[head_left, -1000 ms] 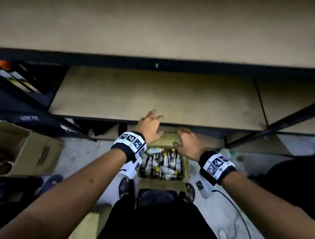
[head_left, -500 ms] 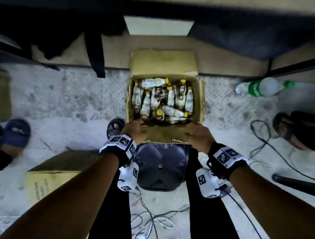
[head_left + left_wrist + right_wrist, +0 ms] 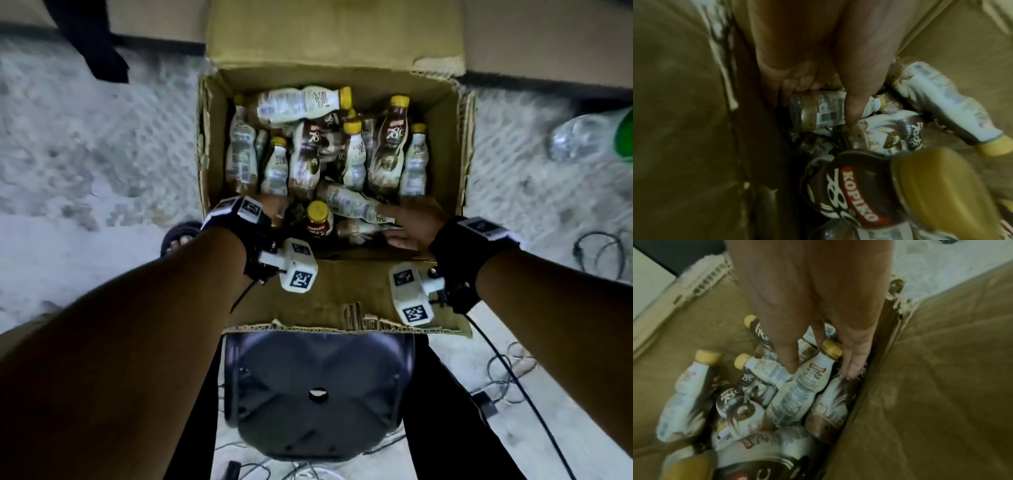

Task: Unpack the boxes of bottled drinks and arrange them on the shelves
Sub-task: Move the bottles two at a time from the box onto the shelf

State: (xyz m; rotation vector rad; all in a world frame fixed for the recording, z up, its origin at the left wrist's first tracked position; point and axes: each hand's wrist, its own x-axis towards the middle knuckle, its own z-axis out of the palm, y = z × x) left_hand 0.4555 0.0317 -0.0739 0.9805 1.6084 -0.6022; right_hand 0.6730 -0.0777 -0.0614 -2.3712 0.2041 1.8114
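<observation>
An open cardboard box [image 3: 205, 154] on the floor holds several coffee-drink bottles [image 3: 390, 144] with yellow caps, some upright, some lying. My left hand [image 3: 274, 209] is down in the near-left corner, mostly hidden by the wristband. In the left wrist view its fingers [image 3: 797, 86] and thumb curl round a lying bottle [image 3: 822, 112] next to the box wall [image 3: 684, 113]. My right hand [image 3: 411, 222] reaches into the near-right corner. Its straight fingers [image 3: 853, 366] and thumb stand either side of a white-labelled bottle [image 3: 807, 386], by the box wall [image 3: 920, 386].
A dark round stool [image 3: 318, 377] stands between my legs, just behind the box's near flap [image 3: 342, 294]. A clear plastic bottle with a green label [image 3: 589, 137] lies on the floor at right. Cables [image 3: 599, 246] trail at right. A sandalled foot [image 3: 178, 236] is at left.
My view dropped from the shelf to the box. Both hands came down from the shelf edge to the box's near flap, then went in among the bottles.
</observation>
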